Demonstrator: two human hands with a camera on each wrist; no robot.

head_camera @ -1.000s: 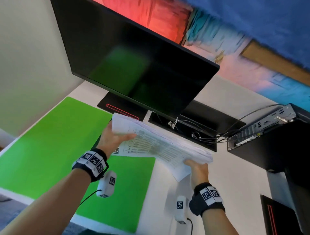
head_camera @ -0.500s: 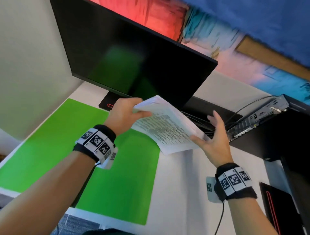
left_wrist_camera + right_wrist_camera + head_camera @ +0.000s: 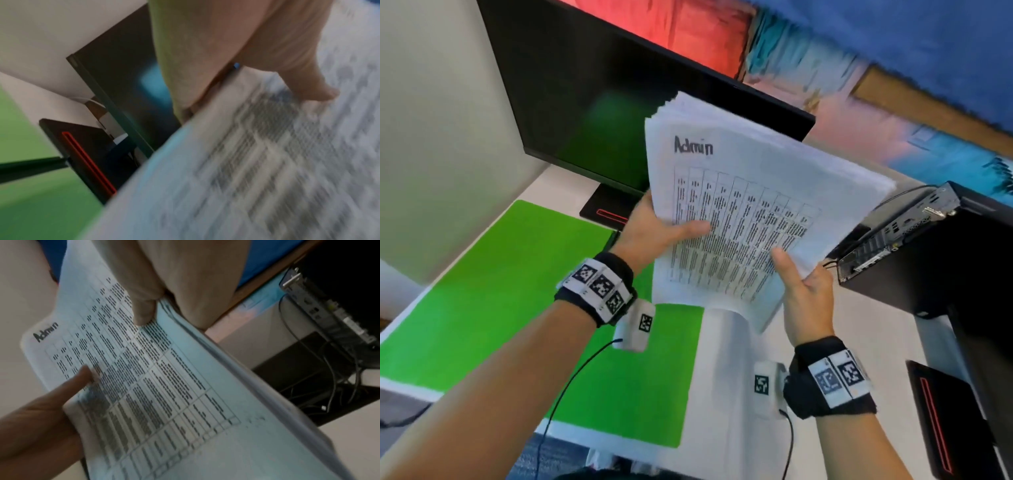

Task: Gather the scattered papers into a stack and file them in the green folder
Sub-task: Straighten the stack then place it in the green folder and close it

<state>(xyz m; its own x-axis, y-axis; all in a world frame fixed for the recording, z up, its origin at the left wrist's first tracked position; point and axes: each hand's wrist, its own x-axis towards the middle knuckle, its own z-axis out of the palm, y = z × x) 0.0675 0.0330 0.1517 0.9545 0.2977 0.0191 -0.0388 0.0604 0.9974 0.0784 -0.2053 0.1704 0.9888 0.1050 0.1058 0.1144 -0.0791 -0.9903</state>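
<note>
A thick stack of white printed papers (image 3: 739, 212), its top sheet a table headed "Admin", is held tilted up in the air in front of the monitor. My left hand (image 3: 657, 233) grips its left edge, thumb across the top sheet. My right hand (image 3: 801, 284) grips the lower right edge, thumb on the print. The left wrist view shows my left hand's thumb on the stack of papers (image 3: 267, 162); the right wrist view shows both thumbs on the stack of papers (image 3: 164, 386). The green folder (image 3: 524, 301) lies open and flat on the white desk (image 3: 739, 394), below and left of the stack.
A large black monitor (image 3: 619, 85) stands at the back, its base (image 3: 609, 209) behind the folder. A black computer case (image 3: 928, 253) with cables sits at the right. A black device with a red stripe (image 3: 945, 421) lies at the near right.
The stack has been raised and turned upright so its printed face is toward me. My right hand went from an open palm at the stack's edge to gripping its lower right edge.
</note>
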